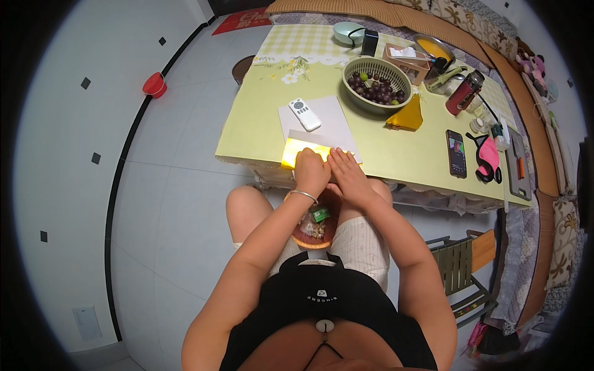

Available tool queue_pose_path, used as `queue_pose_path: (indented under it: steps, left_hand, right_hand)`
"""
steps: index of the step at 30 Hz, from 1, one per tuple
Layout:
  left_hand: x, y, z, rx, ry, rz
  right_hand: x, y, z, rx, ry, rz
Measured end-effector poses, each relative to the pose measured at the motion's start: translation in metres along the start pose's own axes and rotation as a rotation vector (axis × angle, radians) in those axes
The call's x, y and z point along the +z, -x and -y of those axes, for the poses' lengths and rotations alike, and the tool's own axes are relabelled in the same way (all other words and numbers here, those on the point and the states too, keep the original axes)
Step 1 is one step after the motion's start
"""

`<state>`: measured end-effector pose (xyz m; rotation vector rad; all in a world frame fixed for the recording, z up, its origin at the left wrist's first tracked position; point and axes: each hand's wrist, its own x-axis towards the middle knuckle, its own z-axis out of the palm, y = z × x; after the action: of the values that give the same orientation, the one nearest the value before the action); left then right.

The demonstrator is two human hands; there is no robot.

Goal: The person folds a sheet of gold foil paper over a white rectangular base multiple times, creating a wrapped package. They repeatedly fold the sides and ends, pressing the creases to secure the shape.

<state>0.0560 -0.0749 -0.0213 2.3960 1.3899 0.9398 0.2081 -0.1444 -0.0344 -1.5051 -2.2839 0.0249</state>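
Note:
A shiny gold foil paper sheet (289, 153) lies at the table's near edge, partly on a pale sheet of paper (331, 115). My left hand (311, 171), with a silver bangle at the wrist, is closed with its curled fingers on the gold paper. Beside it my right hand (349, 176) lies flat on the paper's right part, fingers stretched out. The hands hide much of the gold paper. A white remote control (305, 115) rests on the pale sheet just beyond. A folded gold paper piece (408, 115) sits farther right, by the colander.
A green colander (375, 105) holds dark grapes. Rightward are a red thermos (465, 93), a phone (456, 153), a pink and black item (487, 157) and a grey board (518, 167). Between my knees stands a waste basket (312, 243); a folding chair (456, 269) is at right.

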Motion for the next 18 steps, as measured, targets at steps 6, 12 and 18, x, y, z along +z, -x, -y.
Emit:
queue_pose_path:
  steps: [6,12,18]
  left_hand:
    - [-0.004,0.003,0.008,0.109,0.045,-0.089]
    - [-0.060,0.009,0.051,0.400,-0.011,0.037]
    - [-0.074,-0.001,0.075,0.699,-0.131,0.004]
  right_hand:
    - [-0.005,-0.001,0.006,0.032,-0.010,0.037]
    - [-0.012,-0.001,0.004,-0.046,0.073,0.155]
    - [-0.022,-0.001,-0.006,-0.090,-0.019,0.191]
